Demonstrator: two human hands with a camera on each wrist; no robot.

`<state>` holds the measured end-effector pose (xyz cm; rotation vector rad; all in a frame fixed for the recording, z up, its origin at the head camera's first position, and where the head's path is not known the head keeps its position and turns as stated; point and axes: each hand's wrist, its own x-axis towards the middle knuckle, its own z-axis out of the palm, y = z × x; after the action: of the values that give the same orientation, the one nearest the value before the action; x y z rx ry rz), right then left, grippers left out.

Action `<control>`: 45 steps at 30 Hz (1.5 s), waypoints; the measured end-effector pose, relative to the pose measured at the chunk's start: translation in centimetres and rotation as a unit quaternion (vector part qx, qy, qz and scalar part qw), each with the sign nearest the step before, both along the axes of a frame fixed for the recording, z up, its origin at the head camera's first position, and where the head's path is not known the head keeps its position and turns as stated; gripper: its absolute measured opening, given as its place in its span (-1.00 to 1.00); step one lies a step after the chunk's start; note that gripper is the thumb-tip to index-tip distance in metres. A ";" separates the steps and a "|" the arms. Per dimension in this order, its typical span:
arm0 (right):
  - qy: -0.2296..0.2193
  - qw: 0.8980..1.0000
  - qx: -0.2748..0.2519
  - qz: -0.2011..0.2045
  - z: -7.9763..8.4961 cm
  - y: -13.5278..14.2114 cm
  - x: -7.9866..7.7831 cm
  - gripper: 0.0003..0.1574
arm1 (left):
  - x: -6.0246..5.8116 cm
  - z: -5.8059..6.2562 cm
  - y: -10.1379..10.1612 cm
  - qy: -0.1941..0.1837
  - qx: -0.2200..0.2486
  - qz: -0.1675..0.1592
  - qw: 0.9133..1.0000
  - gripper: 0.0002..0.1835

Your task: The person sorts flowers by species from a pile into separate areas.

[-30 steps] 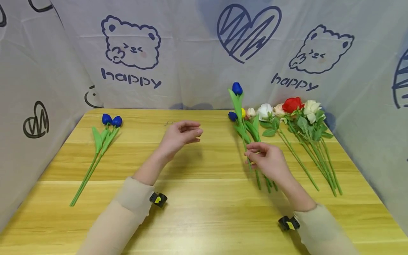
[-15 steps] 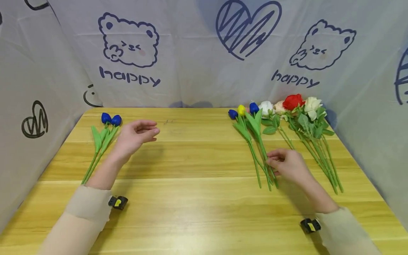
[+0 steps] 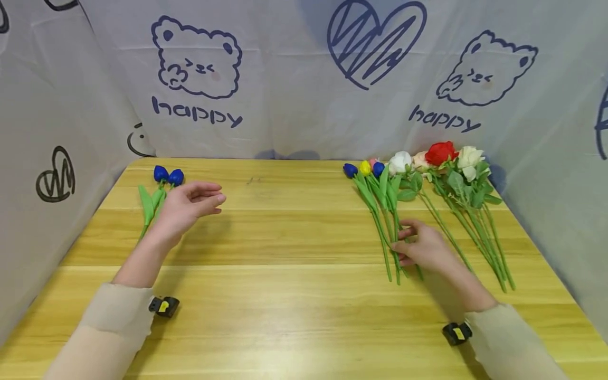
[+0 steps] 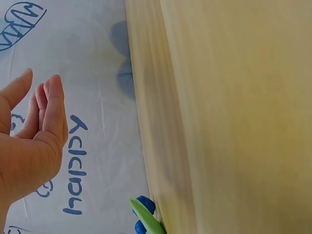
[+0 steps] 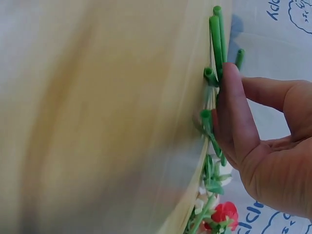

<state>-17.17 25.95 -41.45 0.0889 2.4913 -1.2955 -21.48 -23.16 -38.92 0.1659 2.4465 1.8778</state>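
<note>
In the head view my left hand [image 3: 190,206] hovers at the left over two blue tulips [image 3: 160,173] and holds nothing. Its fingers are loosely bent, and its wrist hides the lower stems. At the right, my right hand [image 3: 423,248] reaches among the green stems of a tulip bunch, thumb and fingers apart. The bunch has a blue tulip [image 3: 350,170], a yellow tulip [image 3: 364,168], a second blue bloom [image 3: 378,169] and a partly hidden pink one [image 3: 373,161]. In the right wrist view the fingertips touch the tulip stems [image 5: 217,41].
Right of the tulips lie long-stemmed roses: a white rose [image 3: 400,162], a red rose [image 3: 442,153], a cream rose [image 3: 470,157] and a partly hidden peach one. The wooden table [image 3: 285,316] meets a printed cloth backdrop [image 3: 294,105] at the back and sides.
The right hand has laid a blue tulip down with the bunch, and its fingers have spread from the stem. My left hand has moved left toward the two blue tulips.
</note>
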 end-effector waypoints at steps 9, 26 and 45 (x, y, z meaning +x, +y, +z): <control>-0.007 0.999 0.028 0.042 -0.1 -0.6 -0.4 -0.05 | -0.3 0.2 0.7 -0.002 0.003 -0.008 1.000 -0.46; 0.074 0.990 0.099 0.071 -0.1 0.2 -1.6 0.09 | 0.1 0.4 -0.6 -0.010 -0.032 -0.011 0.999 -0.44; 0.045 0.993 0.060 0.090 0.1 -2.2 -2.2 0.11 | 0.9 0.2 -11.5 -0.024 -0.423 -0.004 0.906 -0.64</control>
<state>-19.36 23.76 -41.31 -0.1661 2.5831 -1.1005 -20.60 -34.63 -38.76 0.0788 2.9318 0.6514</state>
